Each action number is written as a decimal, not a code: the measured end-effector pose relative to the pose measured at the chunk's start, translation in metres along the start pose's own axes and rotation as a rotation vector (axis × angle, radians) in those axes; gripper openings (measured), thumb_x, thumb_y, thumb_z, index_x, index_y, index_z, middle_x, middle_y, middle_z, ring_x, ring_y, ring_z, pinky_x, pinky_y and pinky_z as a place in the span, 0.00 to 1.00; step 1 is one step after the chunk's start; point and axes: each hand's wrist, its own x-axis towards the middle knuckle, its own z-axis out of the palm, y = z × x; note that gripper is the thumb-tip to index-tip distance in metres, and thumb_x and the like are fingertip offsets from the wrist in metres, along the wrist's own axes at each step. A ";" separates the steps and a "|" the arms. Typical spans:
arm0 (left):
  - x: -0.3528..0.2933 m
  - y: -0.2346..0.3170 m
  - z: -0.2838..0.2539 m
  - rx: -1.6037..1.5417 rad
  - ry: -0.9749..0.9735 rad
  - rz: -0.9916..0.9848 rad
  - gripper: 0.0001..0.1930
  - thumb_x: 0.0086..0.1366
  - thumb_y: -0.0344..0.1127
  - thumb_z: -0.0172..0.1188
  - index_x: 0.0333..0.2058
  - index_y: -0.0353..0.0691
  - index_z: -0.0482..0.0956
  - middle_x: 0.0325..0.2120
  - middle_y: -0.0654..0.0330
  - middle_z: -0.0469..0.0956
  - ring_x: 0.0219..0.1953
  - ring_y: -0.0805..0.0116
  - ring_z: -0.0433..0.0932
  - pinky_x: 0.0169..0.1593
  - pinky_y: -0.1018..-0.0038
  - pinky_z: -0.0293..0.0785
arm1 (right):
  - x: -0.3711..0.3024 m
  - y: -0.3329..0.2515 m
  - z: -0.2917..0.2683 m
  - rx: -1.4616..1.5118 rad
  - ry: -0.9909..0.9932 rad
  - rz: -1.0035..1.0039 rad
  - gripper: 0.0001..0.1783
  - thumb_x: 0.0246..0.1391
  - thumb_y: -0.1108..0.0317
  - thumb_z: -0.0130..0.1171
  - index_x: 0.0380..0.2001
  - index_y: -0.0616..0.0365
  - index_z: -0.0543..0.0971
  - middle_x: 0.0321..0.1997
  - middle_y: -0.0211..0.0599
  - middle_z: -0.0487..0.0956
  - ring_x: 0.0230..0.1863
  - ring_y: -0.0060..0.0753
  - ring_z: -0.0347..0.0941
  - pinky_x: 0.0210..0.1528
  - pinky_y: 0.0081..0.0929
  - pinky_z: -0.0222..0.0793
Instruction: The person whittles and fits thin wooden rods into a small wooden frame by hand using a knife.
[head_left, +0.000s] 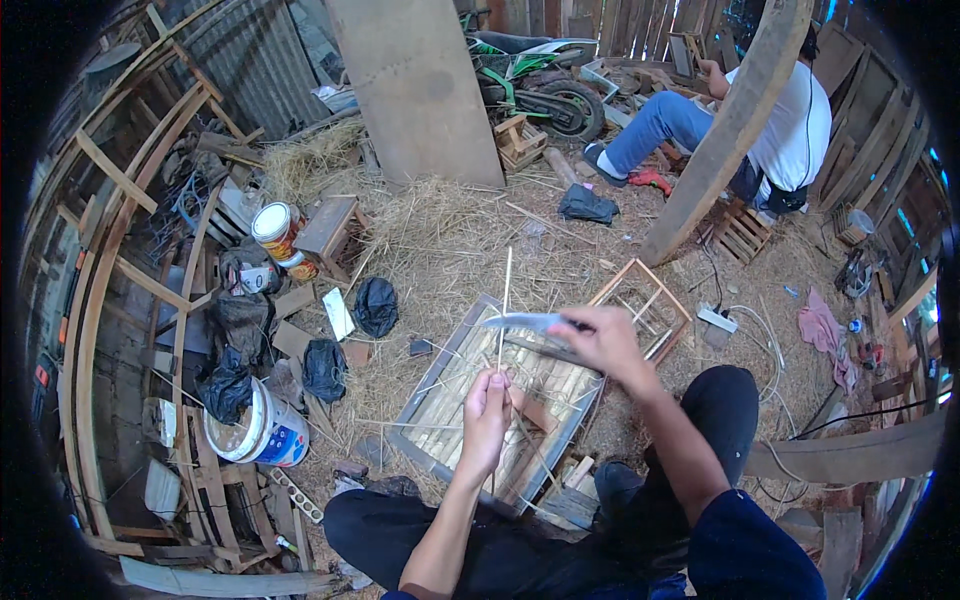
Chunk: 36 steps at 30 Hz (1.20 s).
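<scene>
My left hand is closed round a thin pale wooden strip, which stands up from the fist. The fist of my right hand grips a knife. Its broad grey blade, slightly blurred, points left and crosses the strip above my left hand. Whether the edge bites into the wood I cannot tell. Below both hands lies a framed slatted wooden panel, with loose thin strips on it. A wooden frame with crossbars rests against the panel's far right side.
Straw covers the ground. At left stand a white bucket, paint cans and a small stool. A slanting post rises at right, near a seated person. A power strip with cables lies beside my right knee.
</scene>
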 end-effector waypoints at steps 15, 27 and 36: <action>0.027 -0.006 -0.015 0.011 0.019 -0.116 0.12 0.78 0.45 0.43 0.43 0.44 0.70 0.19 0.74 0.59 0.15 0.86 0.52 0.17 0.84 0.45 | 0.007 -0.003 0.027 -0.131 -0.018 -0.165 0.19 0.54 0.47 0.65 0.37 0.50 0.87 0.30 0.41 0.85 0.28 0.43 0.82 0.31 0.35 0.75; 0.049 -0.008 -0.011 -0.035 -0.041 -0.125 0.11 0.75 0.38 0.47 0.32 0.43 0.69 0.21 0.72 0.63 0.19 0.84 0.57 0.21 0.81 0.53 | 0.017 -0.002 0.035 -0.130 -0.081 -0.188 0.21 0.55 0.45 0.64 0.37 0.51 0.87 0.28 0.42 0.84 0.28 0.45 0.82 0.29 0.37 0.75; 0.046 -0.020 0.000 0.124 0.052 0.091 0.10 0.76 0.40 0.49 0.39 0.41 0.73 0.20 0.75 0.62 0.16 0.87 0.54 0.19 0.83 0.48 | 0.024 0.007 0.035 -0.094 -0.044 -0.225 0.20 0.53 0.46 0.66 0.37 0.51 0.87 0.27 0.42 0.84 0.26 0.43 0.81 0.27 0.34 0.73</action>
